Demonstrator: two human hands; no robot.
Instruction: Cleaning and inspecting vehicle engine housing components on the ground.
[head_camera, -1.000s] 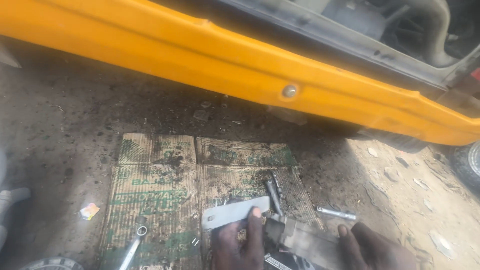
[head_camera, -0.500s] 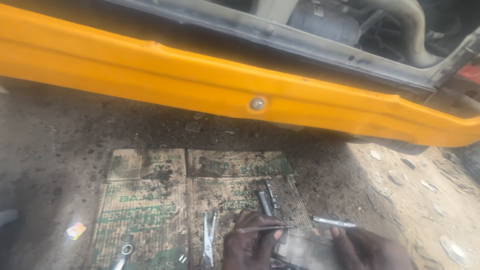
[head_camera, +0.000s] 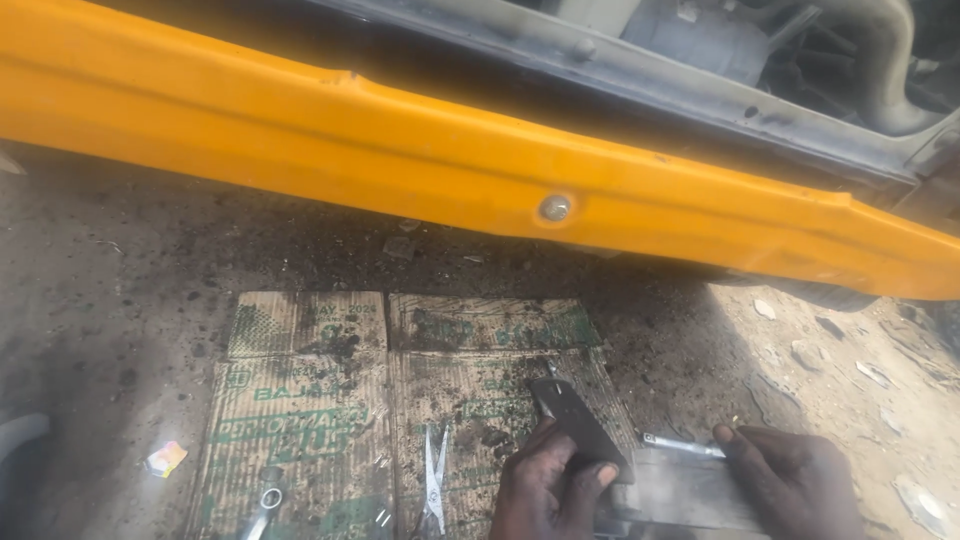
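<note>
- Low in the frame, my left hand (head_camera: 545, 490) grips a dark flat metal piece (head_camera: 580, 428), thumb over its lower end, held tilted above the cardboard sheet (head_camera: 310, 400).
- At lower right, my right hand (head_camera: 790, 480) rests on a grey metal plate (head_camera: 680, 490); whether its fingers are curled I cannot tell.
- Risk, as I judge it: both parts look grimy, so the dark piece could slip and drop onto the scissors (head_camera: 435, 480) at bottom centre.
- Loose dirt beside the cardboard could swallow small parts like the wrench (head_camera: 262, 505), bottom left.
</note>
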